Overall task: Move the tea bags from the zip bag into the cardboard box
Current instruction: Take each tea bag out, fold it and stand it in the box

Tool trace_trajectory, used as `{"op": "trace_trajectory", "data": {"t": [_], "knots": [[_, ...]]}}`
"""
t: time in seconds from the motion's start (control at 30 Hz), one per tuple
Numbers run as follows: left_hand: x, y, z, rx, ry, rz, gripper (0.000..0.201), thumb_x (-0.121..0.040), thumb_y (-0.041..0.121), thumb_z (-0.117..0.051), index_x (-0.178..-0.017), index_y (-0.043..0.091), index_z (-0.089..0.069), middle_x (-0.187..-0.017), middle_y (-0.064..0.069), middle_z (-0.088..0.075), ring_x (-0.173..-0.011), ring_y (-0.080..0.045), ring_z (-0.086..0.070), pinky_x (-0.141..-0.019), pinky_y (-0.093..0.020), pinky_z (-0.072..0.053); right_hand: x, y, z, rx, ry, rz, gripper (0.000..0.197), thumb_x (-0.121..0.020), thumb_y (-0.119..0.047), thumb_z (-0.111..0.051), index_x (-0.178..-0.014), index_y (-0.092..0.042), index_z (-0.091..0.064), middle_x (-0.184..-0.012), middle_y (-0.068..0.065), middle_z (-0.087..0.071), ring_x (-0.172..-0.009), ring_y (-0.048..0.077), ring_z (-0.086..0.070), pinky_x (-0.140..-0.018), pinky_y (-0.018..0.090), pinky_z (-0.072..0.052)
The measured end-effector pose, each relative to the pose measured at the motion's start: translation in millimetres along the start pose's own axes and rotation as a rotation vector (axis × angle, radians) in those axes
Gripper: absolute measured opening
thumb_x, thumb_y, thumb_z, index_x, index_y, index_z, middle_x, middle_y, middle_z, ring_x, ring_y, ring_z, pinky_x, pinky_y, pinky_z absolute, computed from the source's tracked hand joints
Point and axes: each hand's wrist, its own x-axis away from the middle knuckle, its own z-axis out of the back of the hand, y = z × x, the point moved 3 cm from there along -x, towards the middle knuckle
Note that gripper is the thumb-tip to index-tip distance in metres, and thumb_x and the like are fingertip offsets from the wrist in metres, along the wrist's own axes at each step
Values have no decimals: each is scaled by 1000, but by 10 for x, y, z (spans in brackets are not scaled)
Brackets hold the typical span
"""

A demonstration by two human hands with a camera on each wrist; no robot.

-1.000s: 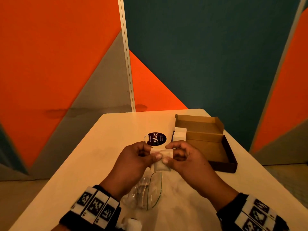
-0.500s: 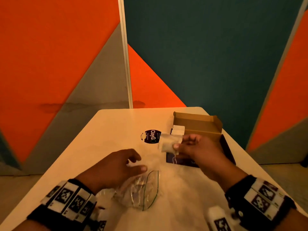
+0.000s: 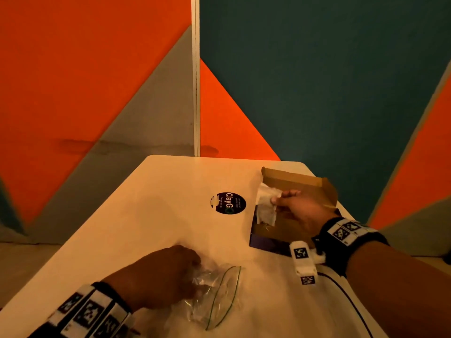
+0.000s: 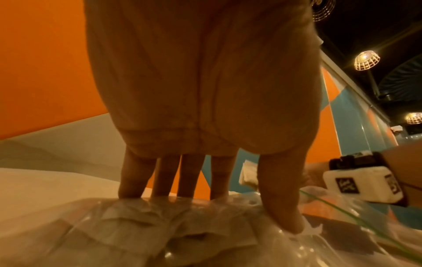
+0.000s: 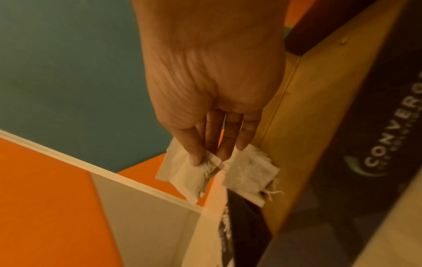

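A clear zip bag [image 3: 214,296] with a green seal line lies on the white table [image 3: 146,215] near me. My left hand [image 3: 190,267] rests on it, with straight fingers [image 4: 185,178] and thumb pressing the plastic. Tea bags [image 4: 128,215] show through the zip bag [image 4: 205,240]. The open cardboard box [image 3: 292,179] sits at the far right. Over its left wall my right hand [image 3: 278,200] pinches a few white tea bags [image 3: 266,206]. In the right wrist view the tea bags [image 5: 182,169] hang from thumb and fingers [image 5: 228,144] against the box wall [image 5: 308,126].
A round black sticker [image 3: 228,203] lies on the table left of the box. Orange, grey and teal wall panels stand right behind the table's far edge. The table's right edge runs close beside the box. A thin dark cord [image 3: 341,289] crosses the table under my right forearm.
Both hands held the tea bags together above the zip bag. My right hand has carried them away to the box, and my left hand has dropped onto the zip bag.
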Motion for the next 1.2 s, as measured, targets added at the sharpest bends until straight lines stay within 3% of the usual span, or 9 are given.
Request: {"op": "trace_trajectory", "data": {"t": [0.13,0.3,0.53,0.63,0.73,0.93,1.03,1.13,1.2], "knots": [[0,-27,-14,56,8,-17,69,-77,76,-59,-135,43,-45,-132,20,-50,-110,-2,-53,-96,-25,-45,-171,253,76,182,-22,-81,26,-78,-12,-82,-100,-10,-70,-98,10,-76,-95,27,-70,-92,43,-57],[22,-4,-8,53,-6,-28,72,-79,76,-56,-140,41,-42,-138,20,-47,-118,-2,-51,-102,-24,-43,-242,395,73,255,-60,-147,19,-80,-10,-80,-87,-15,-63,-83,10,-69,-78,24,-61,-82,37,-51],[44,41,35,65,-33,-20,71,-80,74,-57,-141,40,-42,-138,21,-48,-116,0,-51,-100,-19,-42,-286,435,50,353,-103,-161,30,-73,-11,-86,-97,-14,-67,-96,13,-72,-93,28,-68,-91,42,-56],[53,40,55,78,-57,-25,94,-58,91,-42,-139,42,-42,-135,22,-49,-112,2,-51,-98,-19,-43,-263,455,17,373,-89,-152,28,-70,-14,-87,-91,-15,-69,-94,15,-74,-99,34,-69,-96,51,-54],[44,29,53,76,-65,-22,111,-40,94,-28,-138,43,-43,-133,23,-49,-109,3,-51,-93,-15,-41,-270,480,8,386,-68,-129,27,-71,-17,-87,-90,-15,-69,-83,12,-73,-91,34,-69,-93,50,-55],[37,39,59,72,-57,7,74,-75,77,-55,-139,43,-43,-132,23,-50,-110,2,-51,-93,-15,-42,-263,519,40,376,-61,-88,35,-70,-30,-88,-97,-17,-70,-75,6,-73,-76,24,-67,-88,47,-55],[24,-3,35,75,-49,0,82,-65,86,-52,-136,46,-44,-129,26,-51,-108,3,-54,-96,-20,-47,-239,504,10,398,-59,-36,37,-69,-38,-88,-93,-19,-67,-79,4,-73,-77,22,-67,-78,41,-54],[7,-17,13,103,-25,-3,72,-73,78,-61,-136,47,-44,-129,27,-51,-109,4,-54,-98,-20,-47,-202,475,-51,430,-55,13,26,-75,-34,-85,-88,-23,-66,-84,-1,-71,-80,17,-66,-68,30,-51],[-7,-17,7,102,-23,-10,71,-74,76,-61,-136,47,-44,-129,28,-51,-109,5,-55,-97,-18,-47,-239,501,-61,471,-49,27,23,-75,-34,-84,-88,-24,-68,-85,-4,-72,-83,16,-68,-74,33,-54]]}}
